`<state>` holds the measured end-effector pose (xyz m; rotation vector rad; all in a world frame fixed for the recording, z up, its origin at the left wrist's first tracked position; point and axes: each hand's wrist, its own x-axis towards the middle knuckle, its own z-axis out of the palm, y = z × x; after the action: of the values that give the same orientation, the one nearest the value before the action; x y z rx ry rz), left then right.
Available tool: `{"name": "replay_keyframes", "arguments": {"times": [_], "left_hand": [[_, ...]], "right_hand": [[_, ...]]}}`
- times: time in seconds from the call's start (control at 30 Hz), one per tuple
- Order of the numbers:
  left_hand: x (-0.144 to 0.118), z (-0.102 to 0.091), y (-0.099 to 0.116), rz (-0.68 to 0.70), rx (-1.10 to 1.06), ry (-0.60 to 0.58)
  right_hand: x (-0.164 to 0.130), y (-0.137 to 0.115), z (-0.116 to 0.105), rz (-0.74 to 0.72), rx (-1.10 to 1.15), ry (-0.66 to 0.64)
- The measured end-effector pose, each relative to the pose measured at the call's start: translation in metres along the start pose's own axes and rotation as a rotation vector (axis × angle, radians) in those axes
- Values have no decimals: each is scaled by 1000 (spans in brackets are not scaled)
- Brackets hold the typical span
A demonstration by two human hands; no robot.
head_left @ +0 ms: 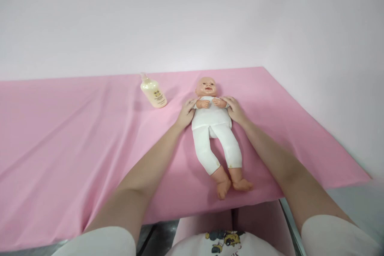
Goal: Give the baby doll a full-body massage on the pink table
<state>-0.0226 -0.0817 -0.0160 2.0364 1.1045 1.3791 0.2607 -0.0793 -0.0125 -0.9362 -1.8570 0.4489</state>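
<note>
A baby doll in a white suit lies on its back on the pink cloth, head toward the wall, bare feet toward me. My left hand rests against the doll's shoulder and upper arm on the left side. My right hand touches the doll's other shoulder. Both hands cup the doll's upper body from either side, fingers slightly spread. A cream lotion bottle lies tilted on the cloth, left of the doll's head, apart from both hands.
The pink cloth covers a table that meets a pale wall at the back. The cloth's right edge runs diagonally toward me, with a grey surface beyond it. The front edge hangs near my lap.
</note>
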Motion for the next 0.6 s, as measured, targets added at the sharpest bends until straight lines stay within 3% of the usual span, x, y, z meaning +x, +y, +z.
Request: {"name": "replay_keyframes", "arguments": {"times": [0.17, 0.3, 0.47, 0.6], "left_hand": [[1, 0, 1, 10, 60, -19], [0, -1, 6, -1, 60, -3], [-3, -4, 6, -28, 41, 241], [0, -9, -4, -148, -90, 492]], "right_hand": [[0, 1, -1, -5, -38, -40], [-1, 0, 0, 2, -43, 9], [-1, -2, -1, 35, -54, 161], [2, -2, -5, 70, 32, 353]]}}
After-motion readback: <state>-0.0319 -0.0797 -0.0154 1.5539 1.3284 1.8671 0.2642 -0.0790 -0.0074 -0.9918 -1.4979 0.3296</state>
